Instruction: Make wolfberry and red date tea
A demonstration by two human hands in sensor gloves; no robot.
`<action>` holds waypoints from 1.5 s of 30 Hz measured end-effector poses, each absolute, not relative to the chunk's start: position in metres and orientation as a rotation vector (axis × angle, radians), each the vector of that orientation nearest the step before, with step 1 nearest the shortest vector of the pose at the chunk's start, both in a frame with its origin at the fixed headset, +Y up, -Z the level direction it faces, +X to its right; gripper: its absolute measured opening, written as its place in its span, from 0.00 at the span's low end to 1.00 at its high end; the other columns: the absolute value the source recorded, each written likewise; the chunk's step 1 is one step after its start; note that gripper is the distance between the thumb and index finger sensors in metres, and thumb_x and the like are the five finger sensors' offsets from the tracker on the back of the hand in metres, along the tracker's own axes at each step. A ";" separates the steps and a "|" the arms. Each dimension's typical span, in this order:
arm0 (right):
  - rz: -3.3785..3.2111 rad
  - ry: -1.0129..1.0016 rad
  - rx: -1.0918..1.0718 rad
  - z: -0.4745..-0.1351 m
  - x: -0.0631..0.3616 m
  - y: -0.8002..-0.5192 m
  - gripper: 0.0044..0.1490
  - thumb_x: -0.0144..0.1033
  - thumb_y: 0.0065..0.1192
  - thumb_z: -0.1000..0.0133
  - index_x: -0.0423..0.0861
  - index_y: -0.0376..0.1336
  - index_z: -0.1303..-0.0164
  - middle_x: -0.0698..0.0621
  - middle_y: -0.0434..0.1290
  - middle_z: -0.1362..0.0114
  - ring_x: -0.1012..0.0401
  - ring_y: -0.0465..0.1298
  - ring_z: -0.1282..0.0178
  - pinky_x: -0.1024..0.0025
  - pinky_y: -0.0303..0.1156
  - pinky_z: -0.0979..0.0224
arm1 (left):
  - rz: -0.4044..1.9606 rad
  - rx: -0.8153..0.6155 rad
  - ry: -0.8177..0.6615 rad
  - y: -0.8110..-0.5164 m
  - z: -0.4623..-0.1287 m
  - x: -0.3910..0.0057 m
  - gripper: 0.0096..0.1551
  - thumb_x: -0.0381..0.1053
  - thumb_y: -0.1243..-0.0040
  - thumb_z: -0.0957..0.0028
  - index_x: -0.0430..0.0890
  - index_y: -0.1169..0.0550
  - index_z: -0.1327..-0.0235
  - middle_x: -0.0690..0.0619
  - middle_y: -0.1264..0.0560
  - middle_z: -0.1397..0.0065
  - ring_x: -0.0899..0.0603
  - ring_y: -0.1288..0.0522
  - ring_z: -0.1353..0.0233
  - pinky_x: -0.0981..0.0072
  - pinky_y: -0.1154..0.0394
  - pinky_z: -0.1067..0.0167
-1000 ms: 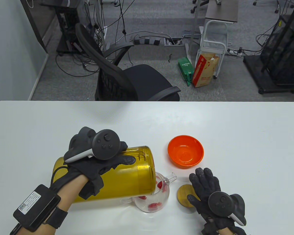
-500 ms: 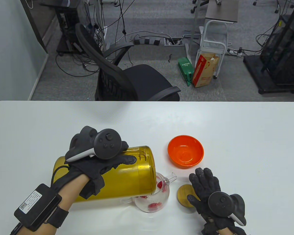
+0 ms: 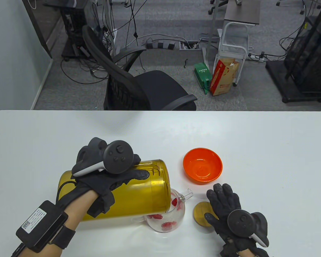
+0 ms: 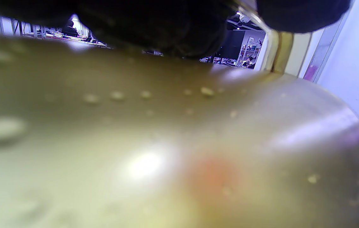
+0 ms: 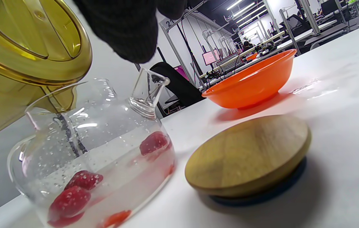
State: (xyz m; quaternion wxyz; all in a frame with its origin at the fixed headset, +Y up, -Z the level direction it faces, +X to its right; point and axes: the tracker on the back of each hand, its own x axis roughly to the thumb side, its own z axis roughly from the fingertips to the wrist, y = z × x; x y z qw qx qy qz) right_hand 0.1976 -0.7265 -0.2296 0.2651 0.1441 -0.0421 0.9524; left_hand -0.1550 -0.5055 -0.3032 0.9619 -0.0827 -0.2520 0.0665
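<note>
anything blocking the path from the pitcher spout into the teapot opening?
Nothing visible. The yellow pitcher, held tilted by the left hand, has its lip right over the open mouth of the glass teapot. The wooden lid lies off to the side on the table, under the right hand.

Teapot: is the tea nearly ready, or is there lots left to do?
Red fruit already floats in the glass teapot, and the orange bowl looks emptied. Now the left hand tips the yellow pitcher over its mouth; water is partway up. Left: the wooden lid, under the right hand, is still off.
</note>
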 end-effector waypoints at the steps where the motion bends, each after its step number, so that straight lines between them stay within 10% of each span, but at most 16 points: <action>1: 2.573 -0.113 0.389 -0.230 0.198 -0.726 0.49 0.42 0.68 0.41 0.44 0.46 0.15 0.45 0.40 0.10 0.48 0.34 0.15 0.43 0.34 0.18 | 0.135 -0.168 -0.510 -0.505 -0.303 -0.155 0.35 0.72 0.49 0.51 0.45 0.19 0.52 0.47 0.17 0.63 0.48 0.18 0.72 0.55 0.19 0.69; 32: 2.566 -0.095 0.368 -0.230 0.199 -0.727 0.49 0.42 0.68 0.41 0.44 0.46 0.15 0.45 0.41 0.10 0.48 0.34 0.15 0.43 0.34 0.18 | 0.520 -0.123 -0.565 -0.550 -0.307 -0.235 0.34 0.71 0.49 0.53 0.50 0.21 0.47 0.46 0.19 0.54 0.44 0.19 0.61 0.48 0.21 0.55; 45: 2.562 -0.095 0.350 -0.231 0.200 -0.726 0.49 0.42 0.68 0.41 0.44 0.46 0.15 0.45 0.41 0.10 0.48 0.34 0.15 0.43 0.34 0.18 | 1.158 0.253 -0.382 -0.584 -0.329 -0.301 0.32 0.70 0.47 0.55 0.52 0.22 0.46 0.47 0.20 0.49 0.43 0.21 0.56 0.47 0.24 0.50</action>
